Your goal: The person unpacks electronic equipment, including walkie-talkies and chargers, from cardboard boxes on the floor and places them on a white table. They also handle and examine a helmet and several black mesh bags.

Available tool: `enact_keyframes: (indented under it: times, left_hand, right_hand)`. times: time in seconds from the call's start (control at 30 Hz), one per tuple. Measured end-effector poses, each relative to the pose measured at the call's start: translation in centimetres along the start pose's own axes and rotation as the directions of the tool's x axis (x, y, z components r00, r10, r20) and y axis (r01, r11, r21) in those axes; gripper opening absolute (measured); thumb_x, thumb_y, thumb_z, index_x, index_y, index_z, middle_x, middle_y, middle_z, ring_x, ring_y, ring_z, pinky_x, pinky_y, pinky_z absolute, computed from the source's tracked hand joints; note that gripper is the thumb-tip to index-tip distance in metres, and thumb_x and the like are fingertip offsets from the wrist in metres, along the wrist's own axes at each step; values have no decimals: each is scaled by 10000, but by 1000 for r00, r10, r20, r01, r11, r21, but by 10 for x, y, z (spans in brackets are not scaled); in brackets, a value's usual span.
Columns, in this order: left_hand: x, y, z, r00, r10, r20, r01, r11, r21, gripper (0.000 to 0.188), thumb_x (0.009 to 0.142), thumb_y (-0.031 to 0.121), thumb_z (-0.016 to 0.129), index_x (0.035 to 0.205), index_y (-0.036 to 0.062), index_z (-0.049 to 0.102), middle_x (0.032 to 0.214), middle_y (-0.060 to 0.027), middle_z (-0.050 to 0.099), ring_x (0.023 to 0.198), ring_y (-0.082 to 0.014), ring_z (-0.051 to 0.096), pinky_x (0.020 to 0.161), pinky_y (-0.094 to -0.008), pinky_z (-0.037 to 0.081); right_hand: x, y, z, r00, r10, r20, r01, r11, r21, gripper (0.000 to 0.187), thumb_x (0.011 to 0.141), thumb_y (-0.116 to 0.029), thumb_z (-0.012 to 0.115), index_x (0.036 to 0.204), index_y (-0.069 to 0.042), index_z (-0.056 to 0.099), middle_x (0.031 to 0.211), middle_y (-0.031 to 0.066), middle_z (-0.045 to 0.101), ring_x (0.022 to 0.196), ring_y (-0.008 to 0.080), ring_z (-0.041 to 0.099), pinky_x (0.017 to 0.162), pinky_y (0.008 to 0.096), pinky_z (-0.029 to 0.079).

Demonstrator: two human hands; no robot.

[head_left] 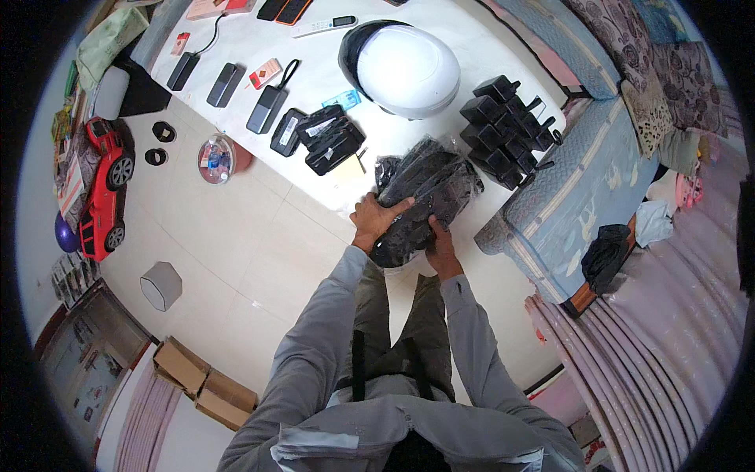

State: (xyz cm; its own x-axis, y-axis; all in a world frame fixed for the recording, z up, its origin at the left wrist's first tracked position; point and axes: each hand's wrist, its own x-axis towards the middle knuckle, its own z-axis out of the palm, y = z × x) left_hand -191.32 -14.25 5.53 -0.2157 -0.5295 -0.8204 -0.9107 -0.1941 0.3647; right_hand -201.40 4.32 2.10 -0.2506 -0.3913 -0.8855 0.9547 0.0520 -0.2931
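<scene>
A dark bundle wrapped in clear crinkled plastic (429,181) lies at the near edge of the white table; what is inside it looks black, and its kind cannot be made out. My left hand (377,220) grips its left side, thumb on top. On the near right side my right hand (443,250) holds the same bundle, with its thumb on the plastic and most fingers underneath, hidden. Just beyond stands a white helmet (413,71) with a dark visor. Stacked to the right are several black box-like units (503,130) with loops. Left of the bundle sits an open black case (332,140).
Across the white table (244,118) lie black power-bank-like blocks (267,108), a white remote (324,27) and a small red-and-white box (265,73). A bin (224,160) and a red toy car (106,189) are leftward. A blue padded sofa (578,200) borders the right.
</scene>
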Motion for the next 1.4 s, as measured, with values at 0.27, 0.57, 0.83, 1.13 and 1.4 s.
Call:
enact_keyframes:
  times: [0.27,0.57,0.83,1.13,1.4]
  left_hand:
    - [-33,-53,-12,867,189,460,164,764,-624,765,1004,588,495,1408,-60,540,1395,-176,591,1306,-237,534,1121,-369,380]
    - [-260,-90,-27,831,287,477,330,436,-837,373,979,111,641,1327,-1,567,1255,-115,679,996,-188,697,799,-327,585]
    - [-499,-137,-1,914,362,184,180,43,-983,476,1063,321,539,1399,-13,498,1287,-125,661,1112,-206,683,962,-355,585]
    - [-661,-182,33,975,164,-153,-145,-57,-988,815,1027,682,312,1485,24,461,1408,-128,583,1248,-208,582,1092,-341,463]
    - [-774,-338,42,874,19,-485,-440,-394,-807,689,1084,557,309,1465,-5,429,1402,-132,560,1215,-187,577,1079,-337,451]
  right_hand:
    - [-39,-2,-39,995,96,41,-91,989,-112,517,961,-257,681,1403,-37,530,1395,121,598,1277,297,561,1135,463,424]
    - [-196,7,-102,958,260,121,-228,946,-231,616,906,-307,723,1414,-34,505,1350,147,607,1188,331,624,996,502,551]
    - [-358,-14,-119,806,380,454,-175,885,-431,596,831,-223,741,1355,-8,555,1256,137,672,1115,313,669,997,459,553]
    - [-475,47,-128,686,544,483,-203,780,-591,500,785,-32,730,1266,0,600,1126,136,690,1001,319,700,919,472,588]
    - [-581,191,-76,533,647,545,-48,666,-744,510,845,-15,671,1334,50,539,1190,180,687,1048,338,701,948,481,588]
